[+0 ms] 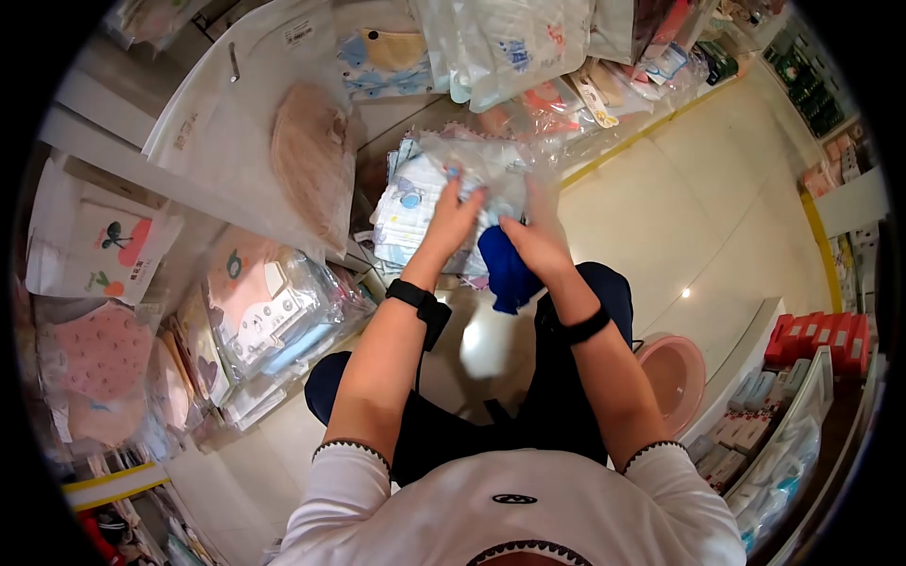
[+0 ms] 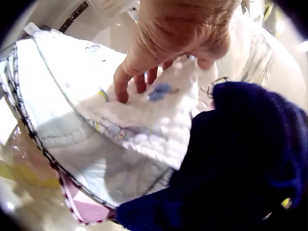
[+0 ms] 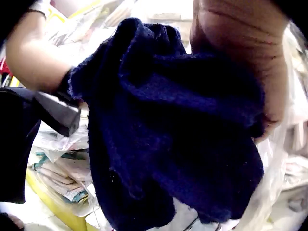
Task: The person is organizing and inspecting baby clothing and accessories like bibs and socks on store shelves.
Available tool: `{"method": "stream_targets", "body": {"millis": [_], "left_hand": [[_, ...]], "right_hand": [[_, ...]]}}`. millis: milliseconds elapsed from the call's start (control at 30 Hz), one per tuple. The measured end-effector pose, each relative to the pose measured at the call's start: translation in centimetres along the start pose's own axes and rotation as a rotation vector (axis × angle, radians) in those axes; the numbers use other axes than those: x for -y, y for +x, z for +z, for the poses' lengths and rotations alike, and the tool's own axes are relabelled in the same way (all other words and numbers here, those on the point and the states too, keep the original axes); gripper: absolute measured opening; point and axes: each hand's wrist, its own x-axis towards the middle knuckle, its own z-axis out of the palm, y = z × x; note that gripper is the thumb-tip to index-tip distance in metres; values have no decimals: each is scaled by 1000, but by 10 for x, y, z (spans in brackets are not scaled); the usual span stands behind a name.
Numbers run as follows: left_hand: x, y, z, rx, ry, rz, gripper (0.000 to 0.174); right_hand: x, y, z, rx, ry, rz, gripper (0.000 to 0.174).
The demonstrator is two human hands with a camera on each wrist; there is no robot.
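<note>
My left hand [image 1: 455, 222] is over a stack of folded printed cloths, its fingers bent onto a white printed cloth [image 2: 163, 113] that bunches up beneath the thumb. Under this cloth lies a pale blue quilted cloth [image 2: 72, 125] with a dark stitched edge, and a pink corner pokes out below. My right hand [image 1: 540, 247] grips a crumpled dark blue cloth [image 3: 163, 115], which hangs down beside the stack. Its fingertips are partly hidden by the blue cloth and a clear plastic bag [image 1: 472, 156] that overlaps the far side of the stack.
Packaged baby textiles hang close on the left, including a large plastic bag with a beige item [image 1: 311, 156]. More bagged goods [image 1: 274, 302] lie low beside the left forearm. A pink basin [image 1: 672, 382] stands on the floor at right, near shelves with red boxes [image 1: 819, 341].
</note>
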Motion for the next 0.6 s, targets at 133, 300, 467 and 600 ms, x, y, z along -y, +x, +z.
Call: {"method": "stream_targets", "body": {"millis": [133, 300, 467, 600], "left_hand": [[-33, -35, 17, 161, 1050, 169, 51], [-13, -20, 22, -165, 699, 574, 39], [-9, -13, 26, -331, 720, 608, 35], [-13, 12, 21, -410, 773, 534, 37]], "right_hand": [[28, -36, -24, 223, -31, -26, 68], [37, -60, -43, 529, 782, 315, 66], [48, -68, -54, 504, 857, 166, 54], [67, -70, -61, 406, 993, 480, 50]]}}
